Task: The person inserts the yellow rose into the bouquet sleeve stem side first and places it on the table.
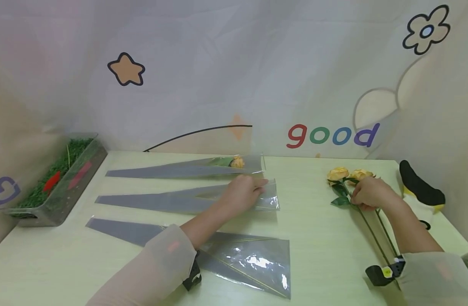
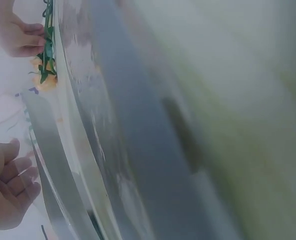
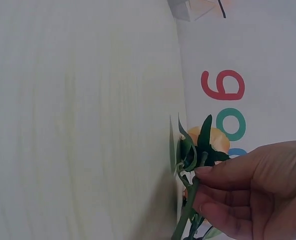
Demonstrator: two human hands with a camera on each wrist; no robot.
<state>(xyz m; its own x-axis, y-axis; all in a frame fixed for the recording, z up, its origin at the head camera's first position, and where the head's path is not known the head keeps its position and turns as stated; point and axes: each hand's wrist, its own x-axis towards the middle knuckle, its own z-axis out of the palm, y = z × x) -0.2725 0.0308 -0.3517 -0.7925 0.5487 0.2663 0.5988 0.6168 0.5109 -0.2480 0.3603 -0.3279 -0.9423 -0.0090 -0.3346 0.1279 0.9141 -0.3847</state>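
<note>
Now, nearest you, a plastic sleeve (image 1: 257, 257) is lying on the table (image 1: 322, 263). Beyond it, your left hand (image 1: 241, 194) is reaching over the middle sleeve (image 1: 142, 202), fingers loosely spread; any touch isn't showing clearly. Rightward, your right hand (image 1: 375, 193) is pinching a yellow rose (image 1: 337, 174) by its stem, beside another rose (image 1: 360, 174). Farther back, a third sleeve (image 1: 169, 171) is holding a flower (image 1: 238, 162).

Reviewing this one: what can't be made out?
Head: whether the left hand grips the middle wrapper; its back hides what lies beneath.
Right wrist: the lower end of the rose stem, cut off by the bottom edge.
Left wrist: what the dark patch is; blur obscures it.
</note>
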